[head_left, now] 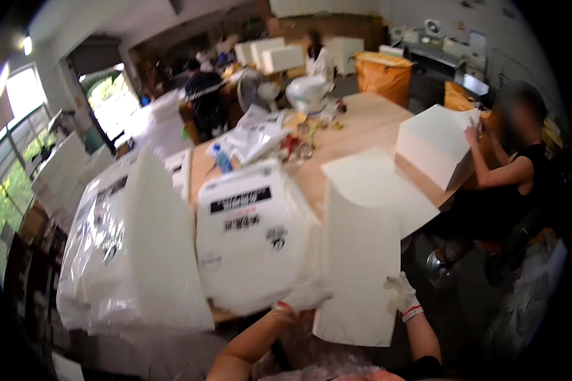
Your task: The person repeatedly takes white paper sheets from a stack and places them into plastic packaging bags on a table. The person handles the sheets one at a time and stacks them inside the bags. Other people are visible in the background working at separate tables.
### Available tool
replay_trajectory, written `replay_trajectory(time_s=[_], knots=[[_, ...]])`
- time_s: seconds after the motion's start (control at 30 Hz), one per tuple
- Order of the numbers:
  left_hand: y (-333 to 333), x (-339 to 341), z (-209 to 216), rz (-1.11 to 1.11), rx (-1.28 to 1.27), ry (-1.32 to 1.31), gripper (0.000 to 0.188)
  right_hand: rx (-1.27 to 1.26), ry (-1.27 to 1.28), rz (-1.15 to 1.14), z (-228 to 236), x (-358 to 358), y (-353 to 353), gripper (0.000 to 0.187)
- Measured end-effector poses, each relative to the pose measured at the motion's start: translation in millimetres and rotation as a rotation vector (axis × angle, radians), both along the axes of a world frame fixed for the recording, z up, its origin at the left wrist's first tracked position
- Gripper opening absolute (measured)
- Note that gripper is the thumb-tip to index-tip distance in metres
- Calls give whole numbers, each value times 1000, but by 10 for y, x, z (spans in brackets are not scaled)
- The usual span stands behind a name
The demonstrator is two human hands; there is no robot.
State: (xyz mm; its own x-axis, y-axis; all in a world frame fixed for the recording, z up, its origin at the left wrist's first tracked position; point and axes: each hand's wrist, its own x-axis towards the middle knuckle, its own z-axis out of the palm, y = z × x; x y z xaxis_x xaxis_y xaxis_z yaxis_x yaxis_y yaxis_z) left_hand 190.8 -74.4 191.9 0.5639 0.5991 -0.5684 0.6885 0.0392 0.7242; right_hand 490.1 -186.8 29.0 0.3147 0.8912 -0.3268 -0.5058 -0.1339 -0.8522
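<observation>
A long white sheet (362,273), card or thin board, hangs over the table's near edge between my hands. My right hand (404,294), in a white knit glove with a red-striped cuff, grips its right edge, the fingertips lying over the surface. My left hand (304,297), gloved the same way, is at the sheet's left edge, by the lower corner of a plastic-wrapped white pack (254,241); motion blurs its fingers, so I cannot tell their grip. Another white sheet (381,178) lies beneath the far end of the first.
Further left stands a second plastic-wrapped pack (98,241) with a white panel (156,247) against it. A blue bottle (222,159) and crumpled plastic (254,134) lie on the wooden table (378,111). To the right, a seated co-worker (521,165) handles a folded white board (435,143).
</observation>
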Motion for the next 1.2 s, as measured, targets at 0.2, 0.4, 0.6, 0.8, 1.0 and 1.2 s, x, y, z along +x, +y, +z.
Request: replay_trajectory(time_s=[0.2, 0.4, 0.6, 0.8, 1.0, 1.2], knots=[[-575, 329, -1027, -528, 660, -112, 90, -147, -687, 64, 24, -758, 22, 36], [-331, -88, -532, -490, 355, 63, 78, -134, -602, -15, 362, -918, 168, 28], [-257, -203, -1162, -256, 301, -447, 62, -75, -668, -55, 66, -867, 117, 27], [716, -1822, -1289, 347, 863, 110, 38, -9, -685, -30, 576, -626, -267, 25], [1143, -1551, -1295, 237, 547, 214, 24, 46, -1146, 145, 1678, -771, -538, 14], [1441, -1262, -1251, 405, 99, -335, 16, 288, -1812, 607, 1741, -962, -476, 16]])
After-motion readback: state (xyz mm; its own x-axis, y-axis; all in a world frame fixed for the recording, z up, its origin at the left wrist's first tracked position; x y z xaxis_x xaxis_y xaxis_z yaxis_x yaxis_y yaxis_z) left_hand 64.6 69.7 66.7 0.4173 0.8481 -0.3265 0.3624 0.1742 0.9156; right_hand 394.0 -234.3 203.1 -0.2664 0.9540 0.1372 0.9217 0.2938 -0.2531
